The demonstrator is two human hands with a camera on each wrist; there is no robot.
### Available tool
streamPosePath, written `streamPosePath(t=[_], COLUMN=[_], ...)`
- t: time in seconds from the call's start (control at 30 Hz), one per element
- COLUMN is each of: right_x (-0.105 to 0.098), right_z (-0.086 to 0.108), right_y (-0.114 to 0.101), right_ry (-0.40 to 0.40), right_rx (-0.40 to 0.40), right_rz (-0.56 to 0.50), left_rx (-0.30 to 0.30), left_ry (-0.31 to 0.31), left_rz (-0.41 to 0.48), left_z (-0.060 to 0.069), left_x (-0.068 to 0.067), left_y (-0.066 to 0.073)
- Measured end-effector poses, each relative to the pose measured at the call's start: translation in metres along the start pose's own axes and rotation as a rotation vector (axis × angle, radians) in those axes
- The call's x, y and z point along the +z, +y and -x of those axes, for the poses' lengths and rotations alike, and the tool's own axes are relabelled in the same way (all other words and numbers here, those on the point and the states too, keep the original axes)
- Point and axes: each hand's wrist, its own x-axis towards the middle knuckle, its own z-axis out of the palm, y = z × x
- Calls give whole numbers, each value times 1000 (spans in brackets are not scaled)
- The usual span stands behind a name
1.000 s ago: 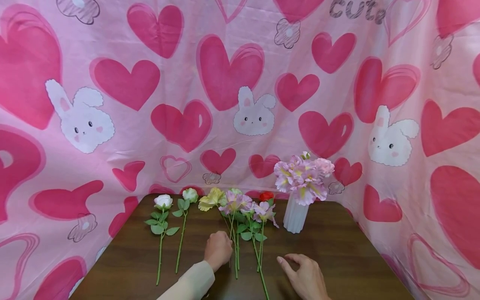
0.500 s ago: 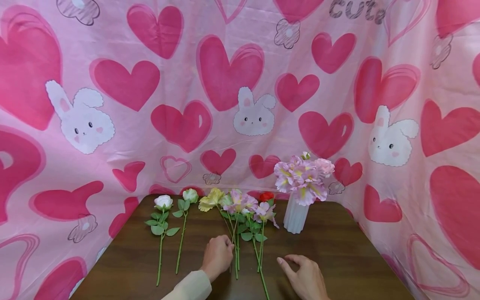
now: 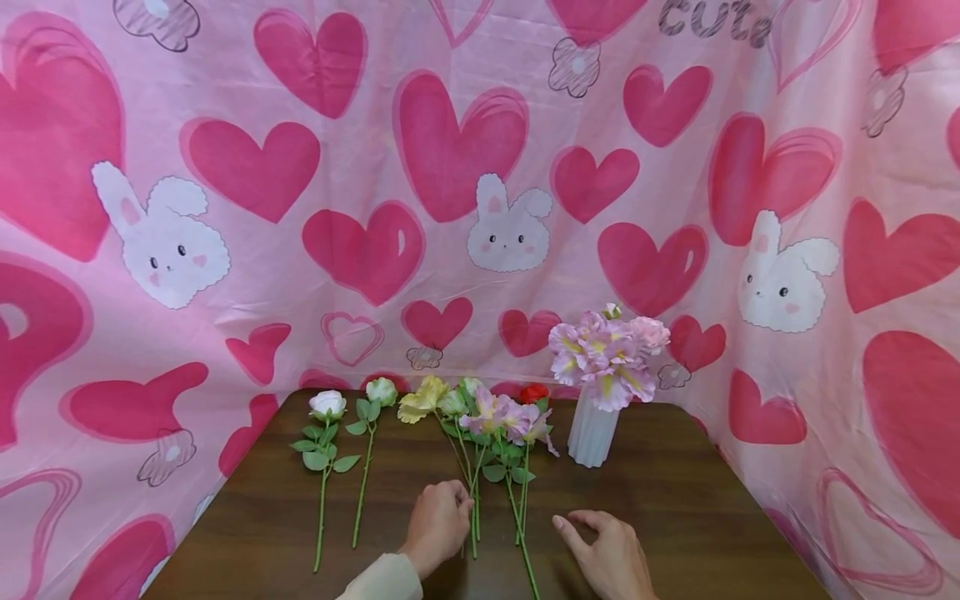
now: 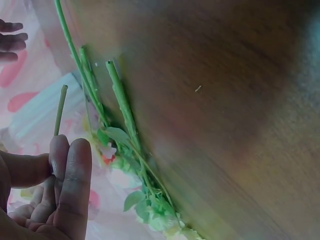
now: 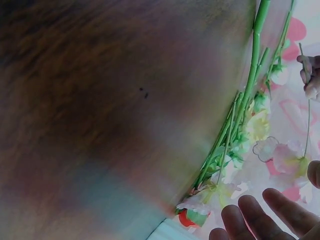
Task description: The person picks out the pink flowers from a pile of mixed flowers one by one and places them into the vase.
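Pink flower (image 5: 287,159) has its stem pinched by the left hand (image 3: 440,520). The right hand (image 3: 609,552), fingers relaxed, holds nothing.

"cute" lettering (image 3: 715,22) on pink backdrop (image 3: 442,258)

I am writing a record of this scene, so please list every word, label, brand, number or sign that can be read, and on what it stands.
"cute": grey hatched letters on the pink backdrop, at the top edge of the head view.
Nothing else readable: none shows on the vase, flowers or table.
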Motion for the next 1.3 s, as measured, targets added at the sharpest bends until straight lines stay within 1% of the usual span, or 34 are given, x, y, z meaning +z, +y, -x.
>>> streamPosePath(t=[0.17,0.4,0.57,0.77,0.93,1.17,1.3], right_x=[1,2,2,3,2,2,3], right_z=[0,0,0,0,0,-1,-1], right_y=[0,-1,-1,-2,-2,-3,-5], right_ry=[6,23,35,40,29,45,56], right_rx=[-1,-6,-19,-19,-9,-20,-27], right_rz=[-2,-9,-12,-21,-20,-20,-28], left_rx=[28,55,87,101,144,189,226], left_ry=[7,-17,-13,-24,-12,-1,10], left_rz=[10,28,32,45,45,25,23], left_z=[4,9,13,17,19,22,23], left_x=[0,3,6,9,10,12,14], left_y=[2,5,8,11,13,17,19])
